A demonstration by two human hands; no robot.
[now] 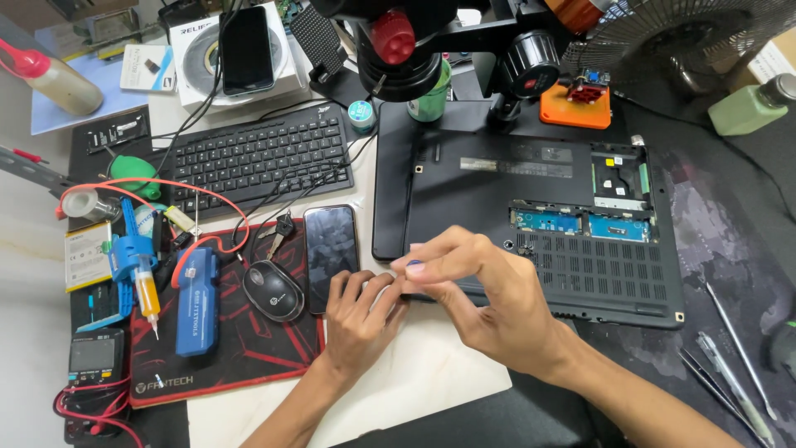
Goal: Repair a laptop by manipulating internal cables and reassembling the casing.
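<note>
Below, black laptop (531, 216) upturned, bay uncovered.

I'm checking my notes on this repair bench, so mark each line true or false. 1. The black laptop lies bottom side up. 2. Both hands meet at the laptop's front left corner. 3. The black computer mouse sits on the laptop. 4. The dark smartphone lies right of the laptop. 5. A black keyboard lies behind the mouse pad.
1. True: the black laptop shows its underside, with vents and an open compartment.
2. True: the left hand and right hand meet there.
3. False: the black computer mouse rests on the red-and-black mouse pad.
4. False: the dark smartphone lies left of the laptop.
5. True: the black keyboard lies behind the pad.
</note>
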